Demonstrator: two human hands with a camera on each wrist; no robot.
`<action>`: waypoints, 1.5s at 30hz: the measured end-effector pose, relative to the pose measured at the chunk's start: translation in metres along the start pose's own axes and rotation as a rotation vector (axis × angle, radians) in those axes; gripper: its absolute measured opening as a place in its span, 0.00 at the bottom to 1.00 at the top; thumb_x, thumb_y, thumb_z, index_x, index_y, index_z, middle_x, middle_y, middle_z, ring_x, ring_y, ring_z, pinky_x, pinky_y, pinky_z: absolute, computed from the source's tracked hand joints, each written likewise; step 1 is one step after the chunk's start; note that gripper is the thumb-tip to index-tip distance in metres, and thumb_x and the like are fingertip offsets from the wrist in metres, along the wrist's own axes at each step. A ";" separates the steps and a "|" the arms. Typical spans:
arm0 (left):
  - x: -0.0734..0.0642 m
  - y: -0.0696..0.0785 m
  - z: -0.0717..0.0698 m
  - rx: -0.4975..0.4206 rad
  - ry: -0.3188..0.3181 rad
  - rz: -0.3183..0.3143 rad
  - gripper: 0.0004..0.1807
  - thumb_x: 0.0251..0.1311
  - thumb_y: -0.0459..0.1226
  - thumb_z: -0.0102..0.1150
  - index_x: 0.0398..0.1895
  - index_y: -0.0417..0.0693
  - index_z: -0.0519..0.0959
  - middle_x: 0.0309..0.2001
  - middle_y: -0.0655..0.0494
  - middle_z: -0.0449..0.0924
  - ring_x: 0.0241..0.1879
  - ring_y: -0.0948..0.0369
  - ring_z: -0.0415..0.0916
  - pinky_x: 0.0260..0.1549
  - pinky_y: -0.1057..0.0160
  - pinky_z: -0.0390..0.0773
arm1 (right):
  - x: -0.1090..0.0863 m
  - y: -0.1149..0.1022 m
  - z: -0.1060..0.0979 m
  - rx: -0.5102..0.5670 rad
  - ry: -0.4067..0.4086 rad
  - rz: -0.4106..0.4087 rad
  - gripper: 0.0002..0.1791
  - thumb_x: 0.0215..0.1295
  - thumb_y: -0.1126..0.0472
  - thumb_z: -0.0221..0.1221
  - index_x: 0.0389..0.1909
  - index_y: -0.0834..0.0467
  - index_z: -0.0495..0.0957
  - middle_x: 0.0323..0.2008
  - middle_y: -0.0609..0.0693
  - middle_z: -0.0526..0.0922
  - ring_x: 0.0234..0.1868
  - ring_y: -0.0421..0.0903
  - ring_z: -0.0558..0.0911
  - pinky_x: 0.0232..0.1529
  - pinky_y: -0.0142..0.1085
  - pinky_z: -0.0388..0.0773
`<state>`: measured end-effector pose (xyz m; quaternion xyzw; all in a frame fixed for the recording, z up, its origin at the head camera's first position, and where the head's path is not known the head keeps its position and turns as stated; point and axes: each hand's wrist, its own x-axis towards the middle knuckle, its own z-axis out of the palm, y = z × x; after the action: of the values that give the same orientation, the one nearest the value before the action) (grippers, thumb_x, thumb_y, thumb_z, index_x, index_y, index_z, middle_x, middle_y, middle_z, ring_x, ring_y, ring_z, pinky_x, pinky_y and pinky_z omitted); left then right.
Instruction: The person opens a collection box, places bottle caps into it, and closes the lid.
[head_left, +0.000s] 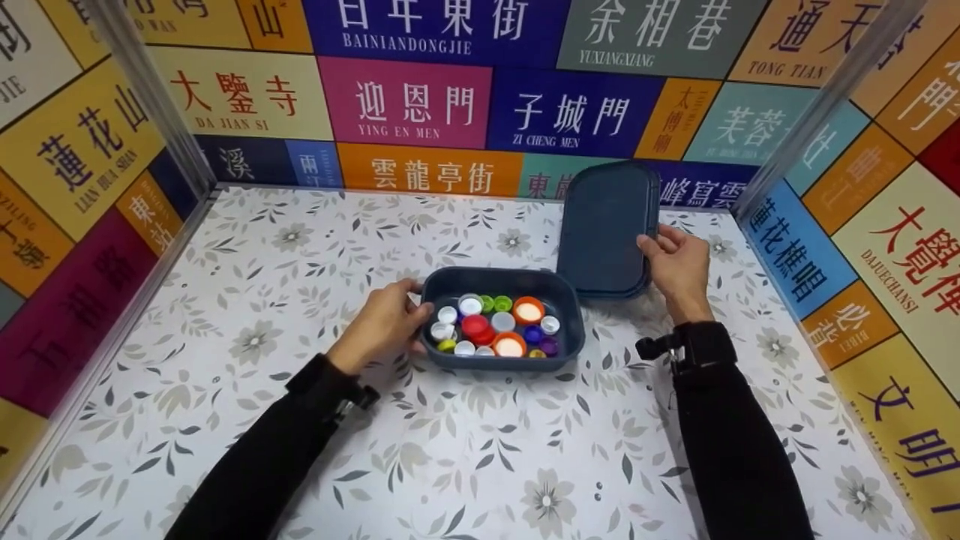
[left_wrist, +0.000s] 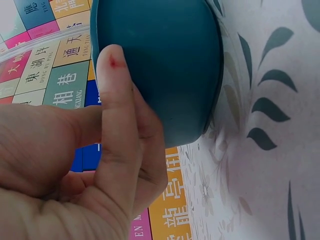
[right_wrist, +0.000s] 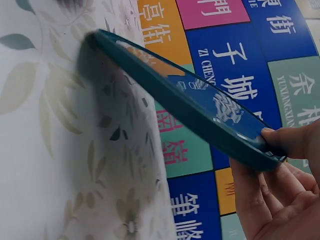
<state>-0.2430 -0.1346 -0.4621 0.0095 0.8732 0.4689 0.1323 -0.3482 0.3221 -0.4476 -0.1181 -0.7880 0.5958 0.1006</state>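
Observation:
A dark blue box (head_left: 501,363) stands uncovered on the table and holds several bottle caps, among them red caps (head_left: 476,328), orange-rimmed caps (head_left: 528,310), white, green and purple ones. My left hand (head_left: 384,319) grips the box's left end, thumb at the rim; in the left wrist view its fingers lie against the box wall (left_wrist: 165,75). To the right and behind, my right hand (head_left: 677,268) pinches the right edge of the matching lid (head_left: 606,232). The right wrist view shows that lid (right_wrist: 175,107) tilted, its far end low by the tabletop, thumb on one face and fingers underneath.
The table (head_left: 480,450) has a white cover printed with grey leaves and flowers. Panels with coloured sign blocks enclose it at the back (head_left: 405,105), left (head_left: 75,165) and right (head_left: 892,247). Both sleeves carry black wrist straps.

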 end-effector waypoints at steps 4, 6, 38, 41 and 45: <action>0.000 0.001 0.000 -0.001 -0.005 -0.001 0.24 0.88 0.39 0.62 0.79 0.40 0.75 0.47 0.46 0.89 0.25 0.59 0.90 0.35 0.51 0.96 | -0.012 -0.010 -0.001 -0.058 0.026 -0.137 0.30 0.83 0.56 0.71 0.80 0.60 0.82 0.68 0.64 0.91 0.49 0.31 0.92 0.53 0.22 0.89; 0.000 0.000 -0.001 -0.002 -0.004 0.004 0.23 0.88 0.39 0.63 0.78 0.41 0.75 0.46 0.46 0.89 0.25 0.59 0.90 0.35 0.51 0.96 | -0.019 -0.014 0.000 -0.096 0.047 -0.216 0.27 0.82 0.56 0.72 0.77 0.59 0.85 0.64 0.64 0.93 0.46 0.29 0.91 0.51 0.21 0.88; 0.002 -0.002 0.000 -0.091 -0.004 0.017 0.25 0.88 0.37 0.63 0.80 0.39 0.75 0.46 0.47 0.85 0.22 0.60 0.88 0.36 0.47 0.97 | -0.123 -0.028 0.037 -0.525 0.116 -1.031 0.20 0.70 0.69 0.77 0.61 0.54 0.96 0.42 0.61 0.97 0.39 0.60 0.96 0.37 0.58 0.93; 0.001 -0.003 0.000 -0.107 -0.004 0.024 0.26 0.87 0.37 0.63 0.80 0.39 0.75 0.45 0.47 0.84 0.22 0.59 0.88 0.35 0.47 0.97 | -0.130 -0.030 0.042 -0.563 0.083 -1.070 0.21 0.70 0.68 0.78 0.62 0.53 0.96 0.42 0.59 0.97 0.39 0.58 0.96 0.34 0.54 0.93; -0.001 -0.004 0.000 -0.119 0.001 0.036 0.25 0.87 0.38 0.63 0.80 0.39 0.76 0.45 0.47 0.83 0.22 0.59 0.89 0.34 0.47 0.97 | -0.138 -0.030 0.051 -0.612 0.061 -1.129 0.23 0.67 0.69 0.80 0.61 0.52 0.96 0.40 0.59 0.97 0.37 0.56 0.95 0.30 0.51 0.92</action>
<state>-0.2416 -0.1369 -0.4656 0.0172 0.8436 0.5222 0.1235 -0.2343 0.2252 -0.4349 0.2746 -0.8601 0.1959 0.3827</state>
